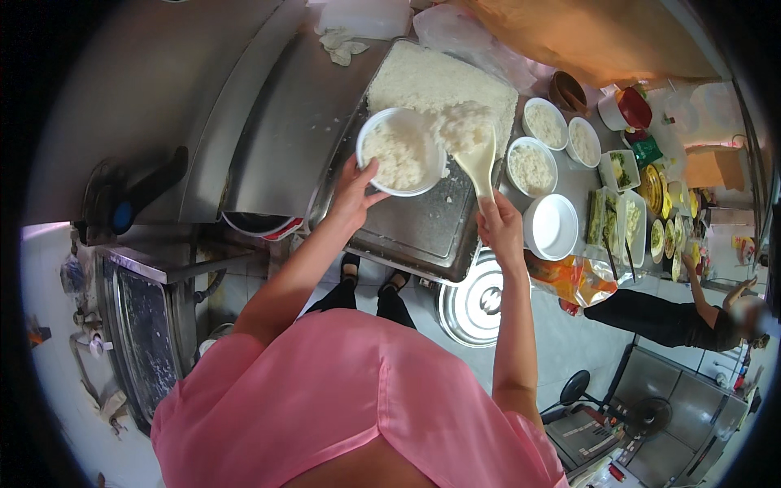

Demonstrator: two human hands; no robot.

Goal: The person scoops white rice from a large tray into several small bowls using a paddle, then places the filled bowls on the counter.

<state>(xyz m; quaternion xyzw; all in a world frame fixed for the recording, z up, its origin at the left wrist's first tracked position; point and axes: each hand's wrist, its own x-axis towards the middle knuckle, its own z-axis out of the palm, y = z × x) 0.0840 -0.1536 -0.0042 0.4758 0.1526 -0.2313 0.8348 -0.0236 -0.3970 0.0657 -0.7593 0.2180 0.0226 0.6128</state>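
A white plastic bowl (401, 152) with cooked rice in it is in my left hand (357, 189), the thumb over its rim. My right hand (500, 226) grips the handle of a pale rice paddle (479, 165), whose blade bears a heap of rice (467, 127) just right of the bowl. Both are over a large metal tray (415, 238); a thick layer of white rice (439, 73) covers its far part, and a few clumps lie on the bare near part. Right of the tray stand several white bowls with rice (532, 166) and one empty white bowl (550, 227).
Clear containers of green vegetables (603, 216) and small dishes line the counter at right, near a brown bowl (567, 91). A large round metal lid (476, 299) lies below the tray's near corner. Another person (671, 317) stands at far right. A cloth (341, 46) lies beyond the tray.
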